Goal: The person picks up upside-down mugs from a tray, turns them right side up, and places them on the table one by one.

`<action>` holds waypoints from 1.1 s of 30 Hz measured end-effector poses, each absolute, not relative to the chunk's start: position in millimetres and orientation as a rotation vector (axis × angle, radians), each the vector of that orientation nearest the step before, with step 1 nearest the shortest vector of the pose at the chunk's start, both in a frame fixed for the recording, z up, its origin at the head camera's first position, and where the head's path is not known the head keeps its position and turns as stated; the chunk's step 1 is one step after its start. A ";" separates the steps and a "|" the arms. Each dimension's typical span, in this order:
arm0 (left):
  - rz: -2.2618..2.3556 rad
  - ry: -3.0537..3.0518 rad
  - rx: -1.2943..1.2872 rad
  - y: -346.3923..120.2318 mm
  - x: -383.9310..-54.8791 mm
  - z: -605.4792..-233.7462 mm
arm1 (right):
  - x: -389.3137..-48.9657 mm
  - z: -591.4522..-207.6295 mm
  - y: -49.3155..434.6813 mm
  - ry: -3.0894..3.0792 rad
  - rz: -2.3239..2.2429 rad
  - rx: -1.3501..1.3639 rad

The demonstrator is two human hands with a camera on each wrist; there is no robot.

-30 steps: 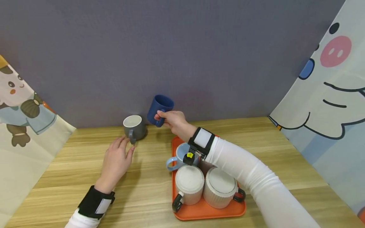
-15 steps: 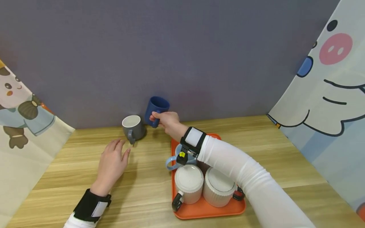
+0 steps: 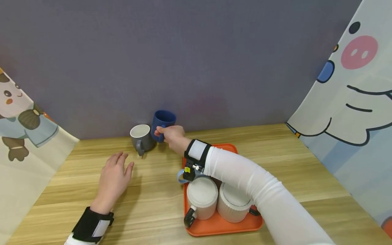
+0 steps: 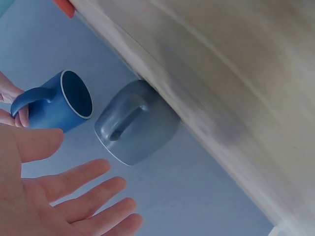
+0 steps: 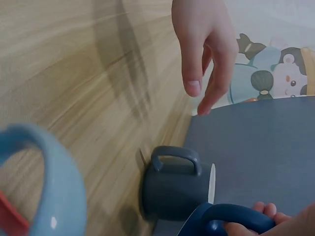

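Observation:
My right hand (image 3: 173,136) grips the handle of a dark blue mug (image 3: 163,119), its opening upward, beside the back wall. Just to its left, a grey mug (image 3: 142,139) with a white inside stands upright on the table, handle toward me. The left wrist view shows a gap between the blue mug (image 4: 59,105) and the grey mug (image 4: 140,123). Whether the blue mug's base touches the table, I cannot tell. My left hand (image 3: 113,178) hovers over the table in front of the grey mug, fingers extended and holding nothing.
An orange tray (image 3: 225,231) lies under my right forearm. On it sit two upside-down whitish mugs (image 3: 202,197) with black handles, and a light blue cup (image 3: 181,176), mostly hidden by the wrist strap. A grey wall (image 3: 196,61) closes off the table's back.
My right hand has moved left and down with the blue mug, bringing it closer to the grey mug and more upright. My left hand has drawn back toward the lower left, away from the grey mug.

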State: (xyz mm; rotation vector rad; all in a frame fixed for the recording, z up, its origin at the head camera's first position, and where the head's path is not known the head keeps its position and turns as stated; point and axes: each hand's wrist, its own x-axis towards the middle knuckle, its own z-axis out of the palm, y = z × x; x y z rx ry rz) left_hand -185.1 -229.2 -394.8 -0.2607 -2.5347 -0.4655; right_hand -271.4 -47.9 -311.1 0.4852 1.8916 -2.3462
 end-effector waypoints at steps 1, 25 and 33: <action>-0.463 -2.535 -0.262 -229.9 -185.0 -394.8 | -270.8 -311.9 -50.0 1.906 -2.334 0.497; -0.447 -2.561 -0.252 -229.7 -184.5 -393.0 | -272.3 -329.1 -64.2 2.105 -2.135 0.685; -0.453 -2.560 -0.260 -228.3 -184.1 -392.3 | -266.6 -335.8 -68.8 2.186 -2.129 0.682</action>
